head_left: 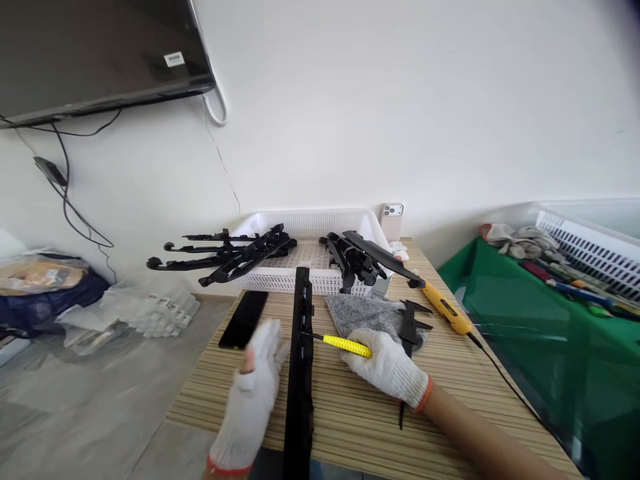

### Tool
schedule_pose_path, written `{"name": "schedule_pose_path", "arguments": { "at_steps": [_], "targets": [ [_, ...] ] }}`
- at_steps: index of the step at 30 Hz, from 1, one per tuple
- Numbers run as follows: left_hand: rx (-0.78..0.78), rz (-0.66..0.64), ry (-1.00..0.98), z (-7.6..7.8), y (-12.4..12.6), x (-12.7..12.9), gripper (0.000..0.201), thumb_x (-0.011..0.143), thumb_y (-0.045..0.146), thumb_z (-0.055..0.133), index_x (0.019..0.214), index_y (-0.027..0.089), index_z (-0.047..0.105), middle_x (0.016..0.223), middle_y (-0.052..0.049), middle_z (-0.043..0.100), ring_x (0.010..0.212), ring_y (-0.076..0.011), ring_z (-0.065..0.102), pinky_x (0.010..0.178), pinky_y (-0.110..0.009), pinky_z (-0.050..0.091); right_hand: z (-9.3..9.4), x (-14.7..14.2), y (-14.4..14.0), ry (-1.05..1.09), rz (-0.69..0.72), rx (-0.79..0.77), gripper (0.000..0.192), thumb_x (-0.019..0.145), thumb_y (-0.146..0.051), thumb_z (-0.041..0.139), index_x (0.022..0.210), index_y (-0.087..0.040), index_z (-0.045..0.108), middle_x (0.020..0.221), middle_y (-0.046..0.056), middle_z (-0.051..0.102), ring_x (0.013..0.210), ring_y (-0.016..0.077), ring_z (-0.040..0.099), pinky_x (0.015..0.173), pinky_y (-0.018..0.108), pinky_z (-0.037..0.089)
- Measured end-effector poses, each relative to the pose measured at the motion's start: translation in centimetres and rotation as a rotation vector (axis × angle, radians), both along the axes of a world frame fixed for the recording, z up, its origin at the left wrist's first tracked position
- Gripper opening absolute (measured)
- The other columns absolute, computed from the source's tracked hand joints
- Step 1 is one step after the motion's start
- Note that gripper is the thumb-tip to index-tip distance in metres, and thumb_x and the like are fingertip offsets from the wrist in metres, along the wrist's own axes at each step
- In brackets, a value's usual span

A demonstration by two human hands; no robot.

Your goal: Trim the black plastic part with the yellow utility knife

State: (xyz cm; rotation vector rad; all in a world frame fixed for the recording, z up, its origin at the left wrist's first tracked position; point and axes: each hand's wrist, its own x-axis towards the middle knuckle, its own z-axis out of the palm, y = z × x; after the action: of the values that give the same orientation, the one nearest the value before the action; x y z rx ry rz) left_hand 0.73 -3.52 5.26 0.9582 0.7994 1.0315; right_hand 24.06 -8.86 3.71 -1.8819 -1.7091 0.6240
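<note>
A long black plastic strip (300,373) lies lengthwise on the table, its near end reaching past the front edge. My right hand (385,363), in a white knit glove, grips a slim yellow-handled tool (347,345). Its thin dark tip meets the strip's right side; the exact shape of that tip is too small to tell. On the strip's left is my left hand (255,393), gloved with the thumb bare and slightly blurred. Its fingers are stretched out and it holds nothing. A black caliper (410,327) and a grey cloth (365,317) lie beyond my right hand.
Black plastic parts rest in two piles (245,253) (360,257) across a white basket (305,280). A dark phone (245,320) lies left. A yellow corded tool (447,310) lies right, beside a green-covered table (505,300) with gloves and tools.
</note>
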Motion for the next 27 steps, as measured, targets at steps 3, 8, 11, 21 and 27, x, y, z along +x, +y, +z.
{"name": "schedule_pose_path", "arguments": {
  "at_steps": [3,8,11,21,27],
  "targets": [
    [-0.078,-0.039,0.000,-1.2,-0.2,1.5,0.053,0.080,0.053,0.075,0.122,0.022,0.065,0.111,-0.011,0.073,0.106,-0.0281,0.068,0.085,-0.036,0.056,0.1,-0.1,0.0,-0.013,-0.003,-0.006,0.018,0.082,-0.037,0.062,0.076,-0.021,0.066,0.075,0.001,0.066,0.066,0.0133,0.055,0.060,0.025,0.033],
    [-0.323,-0.414,0.009,-1.4,0.1,2.5,0.057,0.078,0.066,0.070,0.095,0.012,0.069,0.072,-0.009,0.069,0.057,-0.0166,0.063,0.054,-0.027,0.048,0.0,0.1,0.1,0.016,-0.005,0.001,0.014,0.082,-0.033,0.060,0.078,-0.021,0.066,0.073,0.001,0.064,0.066,0.0131,0.054,0.060,0.025,0.033],
    [-0.394,-0.431,-0.059,-0.8,0.4,2.6,0.054,0.077,0.067,0.071,0.085,0.014,0.066,0.062,0.001,0.057,0.047,-0.0078,0.049,0.050,-0.023,0.042,-0.3,0.5,0.1,0.123,0.005,0.003,0.019,0.082,-0.038,0.060,0.075,-0.020,0.062,0.069,0.000,0.062,0.063,0.0128,0.051,0.059,0.026,0.033],
    [-0.382,-0.288,-0.093,1.7,0.9,3.4,0.040,0.076,0.037,0.082,0.105,0.016,0.063,0.075,0.001,0.063,0.056,-0.0077,0.054,0.053,-0.021,0.047,-1.3,1.5,-0.3,0.334,0.076,0.056,0.020,0.083,-0.038,0.055,0.076,-0.020,0.059,0.070,0.001,0.061,0.064,0.0133,0.052,0.061,0.025,0.040],
    [-0.429,-0.260,0.039,2.3,1.0,3.9,0.036,0.083,0.048,0.073,0.086,0.017,0.055,0.060,0.007,0.050,0.045,-0.0062,0.047,0.043,-0.018,0.041,-1.5,1.8,-0.3,0.275,0.055,0.106,0.024,0.083,-0.042,0.057,0.076,-0.020,0.061,0.069,0.001,0.062,0.063,0.0131,0.054,0.060,0.024,0.043]
  ]
}}
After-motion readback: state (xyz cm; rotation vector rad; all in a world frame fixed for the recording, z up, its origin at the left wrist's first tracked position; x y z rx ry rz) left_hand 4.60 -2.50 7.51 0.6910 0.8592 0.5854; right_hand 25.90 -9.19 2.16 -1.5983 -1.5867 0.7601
